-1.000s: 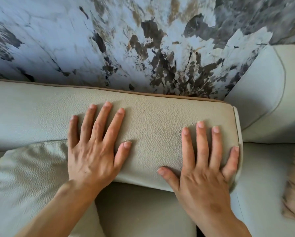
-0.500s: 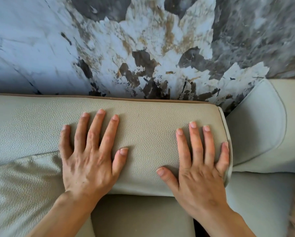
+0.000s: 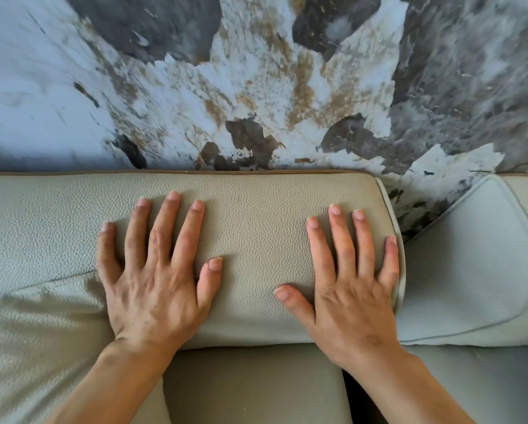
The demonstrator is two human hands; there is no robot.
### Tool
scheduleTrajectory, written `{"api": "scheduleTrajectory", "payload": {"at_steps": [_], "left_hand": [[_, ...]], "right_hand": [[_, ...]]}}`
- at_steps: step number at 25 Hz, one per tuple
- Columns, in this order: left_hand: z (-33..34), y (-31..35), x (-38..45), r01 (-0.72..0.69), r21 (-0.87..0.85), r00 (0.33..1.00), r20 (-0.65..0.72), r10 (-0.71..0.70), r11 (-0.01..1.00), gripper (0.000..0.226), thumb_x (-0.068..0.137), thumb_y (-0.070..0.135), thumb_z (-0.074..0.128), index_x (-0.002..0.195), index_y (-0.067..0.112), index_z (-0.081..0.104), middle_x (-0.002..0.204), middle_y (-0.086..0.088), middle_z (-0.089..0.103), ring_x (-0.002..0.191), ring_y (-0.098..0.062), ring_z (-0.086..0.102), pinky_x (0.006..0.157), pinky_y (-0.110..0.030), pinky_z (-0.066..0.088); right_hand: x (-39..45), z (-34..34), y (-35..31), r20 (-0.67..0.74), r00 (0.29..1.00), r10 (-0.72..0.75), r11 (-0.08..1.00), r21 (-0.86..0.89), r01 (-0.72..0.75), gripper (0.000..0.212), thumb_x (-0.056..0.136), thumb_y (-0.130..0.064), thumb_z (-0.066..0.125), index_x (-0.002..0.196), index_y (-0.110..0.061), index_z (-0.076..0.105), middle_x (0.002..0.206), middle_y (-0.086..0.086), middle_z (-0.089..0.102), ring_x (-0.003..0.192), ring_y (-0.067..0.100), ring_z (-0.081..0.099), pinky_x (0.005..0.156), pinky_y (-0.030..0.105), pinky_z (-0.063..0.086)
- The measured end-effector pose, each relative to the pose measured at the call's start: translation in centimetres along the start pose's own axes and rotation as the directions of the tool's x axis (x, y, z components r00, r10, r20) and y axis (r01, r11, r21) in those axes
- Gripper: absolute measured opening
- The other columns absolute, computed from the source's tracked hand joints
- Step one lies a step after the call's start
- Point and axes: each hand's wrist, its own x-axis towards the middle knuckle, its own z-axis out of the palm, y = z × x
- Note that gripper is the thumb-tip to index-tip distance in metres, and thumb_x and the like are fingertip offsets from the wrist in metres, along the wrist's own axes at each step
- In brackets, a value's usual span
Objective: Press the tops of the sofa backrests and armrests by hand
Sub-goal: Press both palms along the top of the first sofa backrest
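Note:
A beige, pebble-grained sofa backrest (image 3: 256, 221) runs across the middle of the view, its top edge trimmed with brown piping against the wall. My left hand (image 3: 155, 276) lies flat on its top with fingers spread, palm down. My right hand (image 3: 348, 286) lies flat the same way near the backrest's right end, little finger at the end seam. Neither hand holds anything. A paler neighbouring backrest (image 3: 470, 264) sits to the right, angled away.
A marbled wall (image 3: 256, 81) in white, grey and brown stands directly behind the sofa. A loose cushion (image 3: 36, 338) leans at the lower left. Seat cushions (image 3: 256, 387) lie below the backrest, with a dark gap between two of them.
The view has tilted so the backrest sits lower and level in frame. Both hands stay flat on its top, in about the same places.

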Motion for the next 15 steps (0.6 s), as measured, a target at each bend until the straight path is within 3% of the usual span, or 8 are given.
{"api": "scheduleTrajectory", "payload": {"at_steps": [8,12,15], "left_hand": [[1.1,-0.2,0.7,-0.011,-0.013,0.998,-0.067,0.01,1.0,0.063,0.097,0.057,0.023,0.15,0.025,0.036,0.152,-0.007,0.042,0.142,-0.033,0.031,0.115,-0.057,0.013],[-0.1,0.2,0.7,0.004,-0.035,0.998,0.062,-0.002,0.999,0.063,0.098,0.058,0.022,0.15,0.024,0.032,0.155,-0.008,0.037,0.144,-0.034,0.027,0.116,-0.058,0.011],[-2.0,0.5,0.9,0.042,-0.048,0.971,0.239,-0.03,0.998,0.064,0.098,0.058,0.018,0.154,0.026,0.023,0.161,-0.006,0.025,0.15,-0.032,0.015,0.119,-0.058,0.006]], "right_hand": [[1.0,1.4,0.0,-0.072,0.997,-0.01,1.0,-0.017,0.009,0.087,0.087,-0.075,0.018,0.153,-0.021,0.006,0.159,0.012,0.016,0.146,0.036,0.011,0.112,0.064,0.004],[0.9,1.5,-0.1,-0.044,0.999,-0.004,1.0,-0.019,0.003,0.087,0.087,-0.074,0.019,0.153,-0.019,0.01,0.16,0.013,0.017,0.147,0.036,0.01,0.112,0.063,0.001],[0.9,0.5,-0.2,0.038,0.999,0.004,1.0,-0.002,-0.004,0.087,0.085,-0.075,0.02,0.153,-0.022,0.009,0.163,0.009,0.011,0.148,0.033,0.004,0.113,0.061,-0.001]]}}
